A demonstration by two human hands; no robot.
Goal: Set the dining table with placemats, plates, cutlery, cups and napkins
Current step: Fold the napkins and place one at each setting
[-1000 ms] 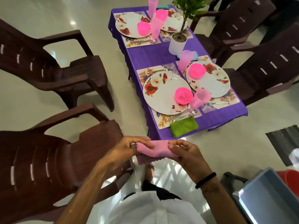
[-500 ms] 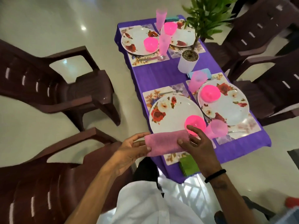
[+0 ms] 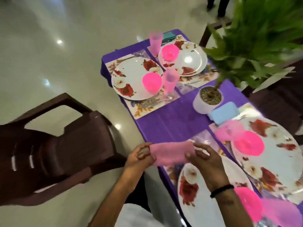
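A folded pink napkin (image 3: 170,153) is stretched between my left hand (image 3: 141,157) and my right hand (image 3: 205,163), each pinching one end. It hovers over the left edge of the purple-clothed table (image 3: 173,122), above the near-left placemat. Floral plates (image 3: 132,79) with pink bowls (image 3: 151,81) sit on floral placemats (image 3: 144,108) at each place. Pink cups (image 3: 170,81) stand beside the plates, and cutlery lies below the far-left plate. A light blue napkin (image 3: 223,112) lies by the right plate.
A potted green plant in a white pot (image 3: 207,99) stands mid-table, its leaves reaching over the right side. A dark brown plastic chair (image 3: 62,145) stands left of the table. More brown chairs (image 3: 278,99) are on the right. The floor is glossy pale tile.
I have moved forward along the table's left side, carrying the pink napkin. The green napkin at the near corner has left the view, and the far settings look much closer.
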